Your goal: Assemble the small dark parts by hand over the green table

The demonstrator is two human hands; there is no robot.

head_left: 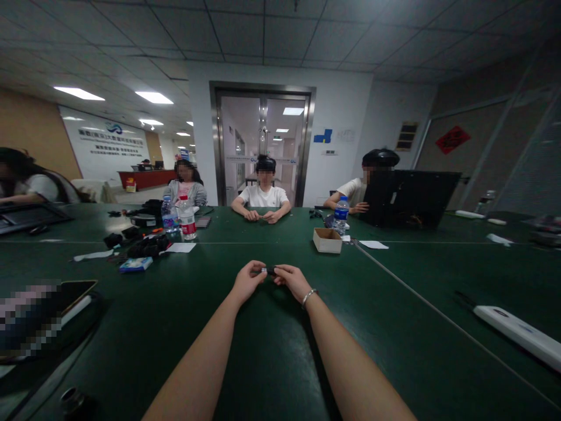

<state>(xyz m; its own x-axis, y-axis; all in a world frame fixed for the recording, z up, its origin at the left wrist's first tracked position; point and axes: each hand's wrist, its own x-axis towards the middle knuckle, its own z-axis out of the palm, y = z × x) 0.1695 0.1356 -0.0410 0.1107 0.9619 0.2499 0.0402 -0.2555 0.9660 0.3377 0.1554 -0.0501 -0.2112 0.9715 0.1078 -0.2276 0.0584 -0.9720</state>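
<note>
Both my arms reach out over the dark green table. My left hand and my right hand meet in front of me, fingers pinched on a small dark object with a pale end. It is held between the two hands just above the table. A thin bracelet sits on my right wrist. The object is too small to name.
A small cardboard box stands beyond my hands. Water bottles and dark clutter lie at the far left. A white flat device lies at the right, a phone at the left. Several people sit at the table's far side, one behind an open laptop.
</note>
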